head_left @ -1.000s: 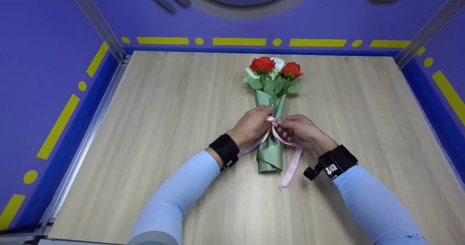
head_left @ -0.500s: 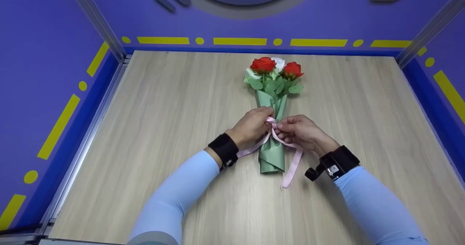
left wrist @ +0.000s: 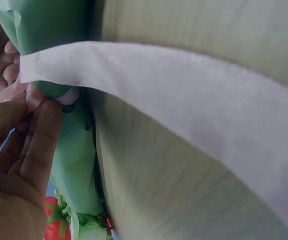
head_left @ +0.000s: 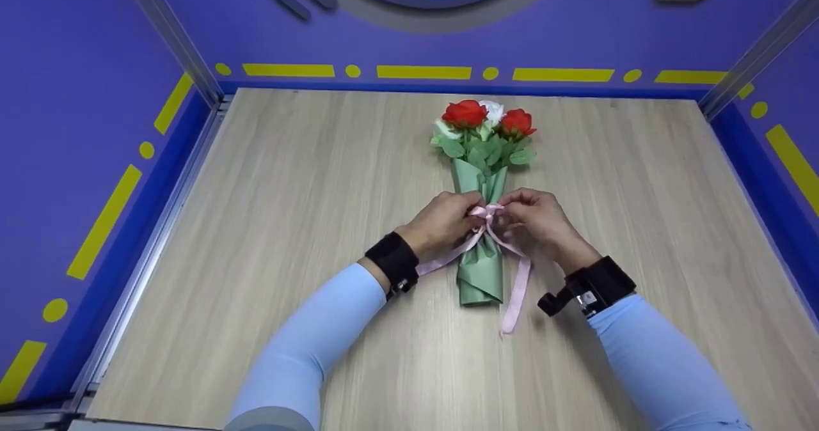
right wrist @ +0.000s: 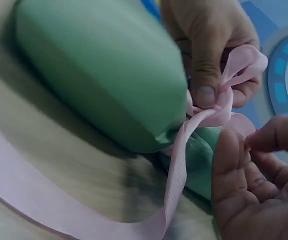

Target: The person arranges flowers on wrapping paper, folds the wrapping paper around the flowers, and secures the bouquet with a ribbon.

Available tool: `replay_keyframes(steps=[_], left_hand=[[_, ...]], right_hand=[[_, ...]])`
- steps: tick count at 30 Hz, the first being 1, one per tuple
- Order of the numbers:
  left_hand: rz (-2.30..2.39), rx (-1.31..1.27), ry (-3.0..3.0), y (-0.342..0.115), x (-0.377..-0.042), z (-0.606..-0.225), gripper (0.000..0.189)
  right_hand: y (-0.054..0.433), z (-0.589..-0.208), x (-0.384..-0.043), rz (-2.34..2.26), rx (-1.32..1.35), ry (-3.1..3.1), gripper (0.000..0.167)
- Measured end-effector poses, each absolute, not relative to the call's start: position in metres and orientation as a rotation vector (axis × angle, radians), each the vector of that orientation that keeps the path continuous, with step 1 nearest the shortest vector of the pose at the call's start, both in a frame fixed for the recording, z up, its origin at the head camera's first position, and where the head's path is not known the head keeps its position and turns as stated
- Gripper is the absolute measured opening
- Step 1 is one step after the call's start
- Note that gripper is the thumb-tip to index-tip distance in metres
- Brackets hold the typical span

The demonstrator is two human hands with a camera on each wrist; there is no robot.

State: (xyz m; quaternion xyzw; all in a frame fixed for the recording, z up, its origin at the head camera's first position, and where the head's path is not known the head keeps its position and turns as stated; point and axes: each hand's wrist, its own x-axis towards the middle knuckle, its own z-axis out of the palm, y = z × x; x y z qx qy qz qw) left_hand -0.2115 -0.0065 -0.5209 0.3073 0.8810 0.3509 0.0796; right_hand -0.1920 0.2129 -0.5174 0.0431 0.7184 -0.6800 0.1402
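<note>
A bouquet of red and white roses in green wrapping paper lies on the table, blooms toward the back. A pink ribbon is gathered at its waist in a small knot with loops to either side. On the left, my left hand pinches one loop; the right wrist view shows its thumb pressing near the knot. My right hand pinches the other loop between thumb and forefinger. One ribbon tail hangs to the right of the paper, the other runs left, partly hidden under my left wrist.
The wood-grain table reaches to purple panels with yellow markings at the back and sides. A black wrist strap with a camera sits on each forearm, above pale blue sleeves.
My right hand has shifted slightly up and away from the knot, drawing a ribbon loop out to the right. The left hand stays nearly in place. The bow at the waist looks wider.
</note>
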Motion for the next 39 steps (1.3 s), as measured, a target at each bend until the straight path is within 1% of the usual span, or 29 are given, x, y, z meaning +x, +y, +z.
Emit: replay_keyframes(steps=[2, 5, 8, 10, 11, 14, 17, 21, 26, 30, 35, 39], left_hand=[[1.069, 0.920, 2.620, -0.007, -0.212, -0.521, 0.009], [1.100, 0.899, 2.608, -0.008, -0.212, -0.519, 0.016], [1.137, 0.852, 2.639, -0.011, -0.213, -0.517, 0.027], [1.177, 0.815, 2.659, -0.014, -0.213, -0.515, 0.030], [1.209, 0.791, 2.653, -0.016, -0.213, -0.514, 0.027], [1.361, 0.716, 2.542, -0.022, -0.212, -0.514, 0.017], [1.552, 0.635, 2.338, -0.028, -0.211, -0.513, 0.008], [1.692, 0.579, 2.141, -0.036, -0.213, -0.512, 0.007], [1.708, 0.541, 2.069, -0.048, -0.215, -0.511, 0.010], [1.698, 0.523, 2.073, -0.056, -0.215, -0.514, 0.010], [1.676, 0.501, 2.079, -0.060, -0.214, -0.519, 0.007], [1.633, 0.475, 2.096, -0.063, -0.214, -0.522, 0.009]], right_hand=[[0.214, -0.519, -0.191, -1.992, 0.146, 2.018, 0.002], [0.214, -0.520, -0.189, -1.996, 0.124, 2.037, 0.005], [0.214, -0.516, -0.188, -1.924, 0.052, 2.153, 0.016], [0.217, -0.511, -0.187, -1.837, 0.007, 2.247, 0.024], [0.219, -0.508, -0.186, -1.789, -0.012, 2.292, 0.026], [0.223, -0.501, -0.184, -1.712, -0.046, 2.367, 0.020], [0.225, -0.498, -0.182, -1.742, -0.039, 2.335, 0.018], [0.227, -0.500, -0.181, -1.840, -0.020, 2.256, 0.011], [0.233, -0.504, -0.182, -1.847, -0.040, 2.293, 0.018], [0.236, -0.506, -0.182, -1.859, -0.020, 2.286, 0.013], [0.238, -0.509, -0.180, -1.917, 0.010, 2.200, 0.016], [0.242, -0.511, -0.181, -1.916, -0.017, 2.175, 0.010]])
